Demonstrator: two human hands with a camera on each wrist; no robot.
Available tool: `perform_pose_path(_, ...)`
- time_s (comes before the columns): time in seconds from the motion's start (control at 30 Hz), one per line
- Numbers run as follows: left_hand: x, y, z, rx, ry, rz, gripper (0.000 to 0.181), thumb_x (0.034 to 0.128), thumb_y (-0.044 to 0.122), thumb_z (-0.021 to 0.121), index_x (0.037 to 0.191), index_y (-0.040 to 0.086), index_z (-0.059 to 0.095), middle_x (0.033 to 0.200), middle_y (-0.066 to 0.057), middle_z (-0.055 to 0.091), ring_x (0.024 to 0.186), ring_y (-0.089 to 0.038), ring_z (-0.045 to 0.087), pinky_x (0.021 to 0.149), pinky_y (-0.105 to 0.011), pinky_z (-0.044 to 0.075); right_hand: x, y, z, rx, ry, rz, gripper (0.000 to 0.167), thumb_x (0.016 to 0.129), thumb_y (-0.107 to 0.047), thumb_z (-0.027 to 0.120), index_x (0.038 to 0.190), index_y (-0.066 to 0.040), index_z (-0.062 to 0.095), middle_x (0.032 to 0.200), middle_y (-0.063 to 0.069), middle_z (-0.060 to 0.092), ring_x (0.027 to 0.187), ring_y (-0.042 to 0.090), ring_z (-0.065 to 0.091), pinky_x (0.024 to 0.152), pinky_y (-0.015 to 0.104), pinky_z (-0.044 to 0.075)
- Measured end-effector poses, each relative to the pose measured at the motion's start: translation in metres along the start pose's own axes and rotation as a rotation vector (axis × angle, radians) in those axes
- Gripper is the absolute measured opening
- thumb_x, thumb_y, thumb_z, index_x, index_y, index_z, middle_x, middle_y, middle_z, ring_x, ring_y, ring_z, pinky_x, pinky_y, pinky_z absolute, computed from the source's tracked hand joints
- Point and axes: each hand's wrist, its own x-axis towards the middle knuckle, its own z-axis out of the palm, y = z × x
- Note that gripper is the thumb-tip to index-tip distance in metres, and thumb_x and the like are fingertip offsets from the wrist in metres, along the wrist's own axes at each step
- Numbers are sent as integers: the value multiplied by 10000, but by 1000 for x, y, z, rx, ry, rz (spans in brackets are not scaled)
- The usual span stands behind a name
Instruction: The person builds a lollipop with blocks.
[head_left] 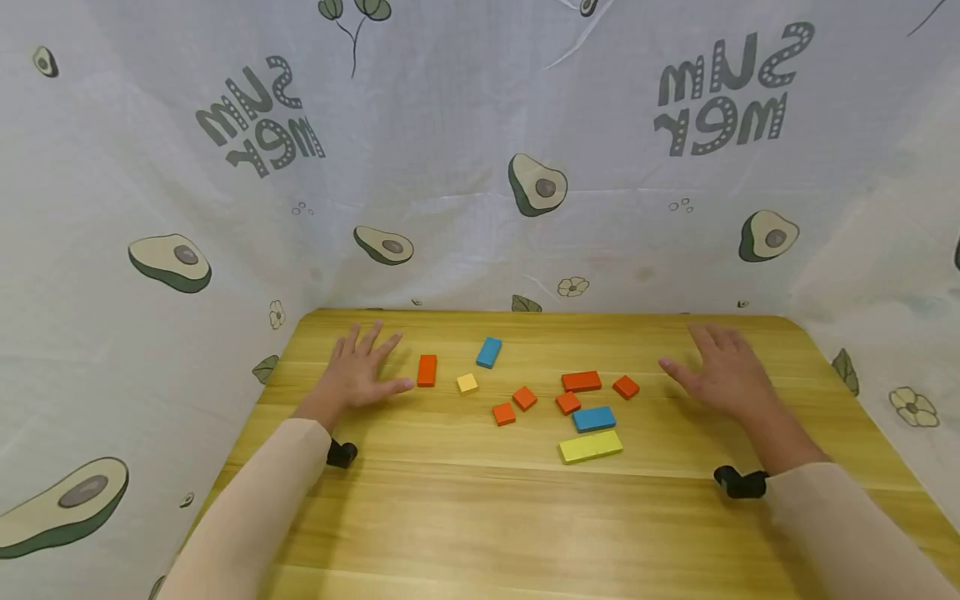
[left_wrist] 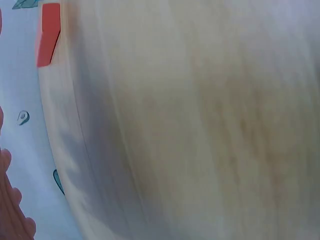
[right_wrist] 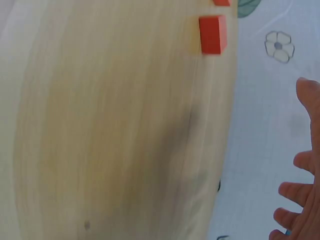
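Observation:
In the head view the left hand (head_left: pixel 358 375) is spread, its thumb just left of a red rectangular block (head_left: pixel 427 371) without touching it. That block also shows in the left wrist view (left_wrist: pixel 48 34), top left, with the fingertips at the left edge. The right hand (head_left: pixel 723 375), fingers apart and holding nothing, is to the right of a small red block (head_left: pixel 626 387). Between the hands lie a blue block (head_left: pixel 489 352), a small yellow block (head_left: pixel 467 383), small red blocks (head_left: pixel 524 398), a longer red block (head_left: pixel 581 382), a second blue block (head_left: pixel 594 419) and a yellow-green block (head_left: pixel 590 447).
The blocks lie on a wooden table (head_left: pixel 450 525). Behind and beside it hangs a white cloth (head_left: pixel 450 108) printed with avocados and flowers. A black wrist mount (head_left: pixel 342 454) is at the left wrist, another (head_left: pixel 740 482) at the right.

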Motion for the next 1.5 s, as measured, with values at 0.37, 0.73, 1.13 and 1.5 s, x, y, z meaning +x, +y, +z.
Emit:
perform_pose_path(0.37, -2, 25, 8, -63, 53, 77, 878, 882, 747, 579, 1610, 325, 331, 1668, -142, 233, 1475, -514, 256, 1178, -715, 173, -15, -43, 7, 70, -1, -23, 876, 977, -616, 562, 1542, 23, 364, 1523, 353, 340, 1386, 621, 234, 1107, 767, 210)
perform_pose_path(0.73, -1, 45, 17, -77, 118, 130, 733, 906, 657, 630, 1509, 254, 521, 1399, -117, 464, 1218, -349, 426, 1054, -562, 356, -32, -73, 11, 173, -64, -23, 660, 972, -525, 638, 1387, -14, 588, 1289, 268, 571, 1152, 469, 552, 921, 654, 494)
perform_pose_path(1.13, -2, 71, 28, -126, 60, 108, 590, 967, 556, 622, 1421, 180, 610, 991, -1, 673, 974, -213, 640, 923, -401, 522, -52, -95, 27, 281, -206, -119, 305, 933, -481, 712, 837, -193, 689, 792, -43, 619, 703, 126, 523, 631, 305, 444)
perform_pose_path(1.5, 0, 103, 43, -241, 55, -15, 530, 956, 467, 689, 1395, 177, 630, 706, 78, 595, 602, -85, 517, 558, -261, 423, -62, -102, 45, 270, -215, -73, 304, 908, -462, 744, 833, -181, 656, 707, -38, 541, 642, 130, 466, 600, 281, 380)
